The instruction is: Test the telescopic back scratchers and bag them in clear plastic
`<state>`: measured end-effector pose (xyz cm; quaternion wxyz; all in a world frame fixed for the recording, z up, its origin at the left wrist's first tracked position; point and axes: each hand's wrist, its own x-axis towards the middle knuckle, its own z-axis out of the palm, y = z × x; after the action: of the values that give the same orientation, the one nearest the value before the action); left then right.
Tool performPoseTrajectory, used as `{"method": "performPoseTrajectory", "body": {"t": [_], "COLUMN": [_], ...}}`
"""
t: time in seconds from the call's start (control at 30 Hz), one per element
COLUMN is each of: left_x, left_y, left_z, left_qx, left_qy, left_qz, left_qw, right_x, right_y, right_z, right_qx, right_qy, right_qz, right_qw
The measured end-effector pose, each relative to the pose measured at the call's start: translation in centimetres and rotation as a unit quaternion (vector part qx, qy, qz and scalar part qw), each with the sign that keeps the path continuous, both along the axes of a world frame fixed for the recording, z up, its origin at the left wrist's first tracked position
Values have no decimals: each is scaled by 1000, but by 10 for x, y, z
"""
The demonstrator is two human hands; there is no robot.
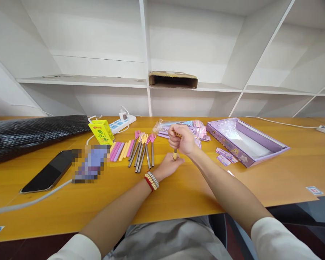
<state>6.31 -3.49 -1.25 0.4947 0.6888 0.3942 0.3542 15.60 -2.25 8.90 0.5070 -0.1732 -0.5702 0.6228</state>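
Over the middle of the table, my right hand [183,138] makes a fist around a yellow back scratcher [175,154], mostly hidden in my grip. Just below it, my left hand [169,165] is closed around the lower part of the same upright piece. Left of my hands lie several back scratcher heads on metal rods [141,153], with pink and yellow claws. Beside them is a row of loose handle sleeves [121,151] in pink, purple and yellow.
Behind my hands lie plastic-wrapped purple packets [197,126]. An open purple box [246,141] stands to the right, near small printed cards [226,156]. Leftward are a yellow drink carton [102,132], a power strip [121,124], a black phone [50,171] and a black wrapped bundle [38,135].
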Motion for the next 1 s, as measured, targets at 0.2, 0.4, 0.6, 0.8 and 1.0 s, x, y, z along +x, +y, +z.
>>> {"method": "performPoseTrajectory", "body": {"t": [0.2,0.4,0.6,0.8,1.0], "left_x": [2,0,1,1,-2], "left_y": [2,1,-1,-1,3], "left_z": [-4,-3,0,-1,-6], "left_qx": [-10,-23,-46,-48,-20], "left_qy": [-7,-19,-29,-24,-36], "left_qz": [18,29,36,42,5], "left_qw": [1000,999,998,998,999], "right_x": [-3,-12,-19,-18,-14], "right_y": [-1,-1,1,1,-1], "right_z": [1,-2,-5,-6,-1], "right_qx": [7,13,13,5,-14], "right_qy": [-7,-19,-13,-17,-34], "right_qz": [-18,-11,3,-19,10], "right_qw": [1000,1000,1000,1000,999]}}
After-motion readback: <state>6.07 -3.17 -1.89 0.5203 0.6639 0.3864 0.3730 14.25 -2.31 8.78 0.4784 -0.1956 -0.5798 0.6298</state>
